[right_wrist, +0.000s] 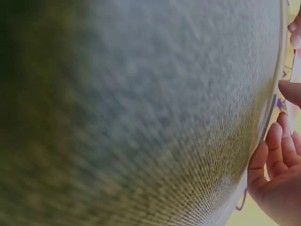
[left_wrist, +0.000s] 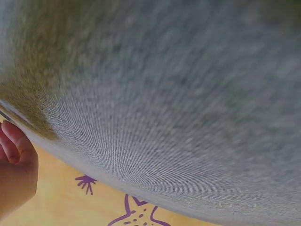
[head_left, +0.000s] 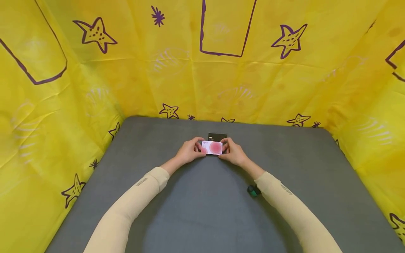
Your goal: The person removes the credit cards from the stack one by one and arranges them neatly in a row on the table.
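Note:
Between my two hands is a white and pink card [head_left: 212, 147] with a large pink disc printed on it. My left hand [head_left: 190, 150] pinches its left end between thumb and fingers. At the other end my right hand [head_left: 233, 151] does the same. Just beyond it, a black card [head_left: 217, 136] with a chip shows its far part, the rest hidden behind the pink card. In the right wrist view, fingers of the right hand [right_wrist: 277, 174] curl near the pale card's edge [right_wrist: 295, 75]. Only part of the left hand [left_wrist: 16, 165] enters the left wrist view.
The grey table surface [head_left: 196, 211] lies under both arms. Close to the right forearm sits a small black and green object [head_left: 253, 190]. Yellow cloth [head_left: 142, 77] with purple drawings rises along the table's back and both sides.

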`<state>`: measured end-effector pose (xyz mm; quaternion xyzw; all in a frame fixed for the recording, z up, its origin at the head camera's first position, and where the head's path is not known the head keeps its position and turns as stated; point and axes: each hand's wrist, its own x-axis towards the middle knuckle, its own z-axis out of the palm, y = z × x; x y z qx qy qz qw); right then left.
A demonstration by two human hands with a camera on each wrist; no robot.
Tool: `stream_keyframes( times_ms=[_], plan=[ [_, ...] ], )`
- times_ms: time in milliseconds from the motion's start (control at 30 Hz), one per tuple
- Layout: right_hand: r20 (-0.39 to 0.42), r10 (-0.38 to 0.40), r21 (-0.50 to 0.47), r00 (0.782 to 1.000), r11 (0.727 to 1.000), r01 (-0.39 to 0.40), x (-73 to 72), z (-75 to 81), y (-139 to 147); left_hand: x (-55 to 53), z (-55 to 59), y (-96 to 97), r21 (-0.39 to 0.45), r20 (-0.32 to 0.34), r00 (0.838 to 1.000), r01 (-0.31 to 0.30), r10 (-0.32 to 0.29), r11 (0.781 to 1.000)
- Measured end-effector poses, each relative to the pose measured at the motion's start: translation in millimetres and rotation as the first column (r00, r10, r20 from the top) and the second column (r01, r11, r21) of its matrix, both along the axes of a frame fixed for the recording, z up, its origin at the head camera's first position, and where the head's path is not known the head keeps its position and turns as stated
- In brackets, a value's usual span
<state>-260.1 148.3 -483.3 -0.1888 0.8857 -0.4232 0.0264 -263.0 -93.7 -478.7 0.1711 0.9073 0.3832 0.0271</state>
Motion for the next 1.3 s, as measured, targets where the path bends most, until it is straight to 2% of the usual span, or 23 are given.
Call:
stream_keyframes(
  times_ms=[300, 633, 967, 1133, 1300],
  plan=[
    [0.018, 0.045, 0.035, 0.999, 0.998, -0.045, 17.6, 3.1, -4, 20.2, 4.2, -9.7, -0.022, -0.006, 1.000, 0.021, -0.021, 1.000],
    [0.022, 0.083, 0.033, 0.996, 0.996, -0.084, 37.3, 5.6, -18, 44.8, 3.9, -27.8, 0.015, 0.016, 0.999, 0.030, -0.030, 0.999],
    [0.032, 0.136, 0.002, 0.990, 0.991, -0.136, 53.5, 9.4, -39, 65.3, 7.7, -52.3, 0.028, 0.008, 0.999, 0.052, -0.052, 0.998],
    [0.031, 0.166, 0.018, 0.986, 0.986, -0.166, 59.7, 9.4, -52, 74.8, 9.0, -68.1, 0.033, -0.011, 0.998, 0.064, -0.064, 0.997],
    [0.026, 0.203, 0.050, 0.979, 0.978, -0.204, 66.2, 7.9, -68, 84.3, 10.2, -83.7, 0.030, 0.016, 0.998, 0.066, -0.066, 0.997]
  ],
)
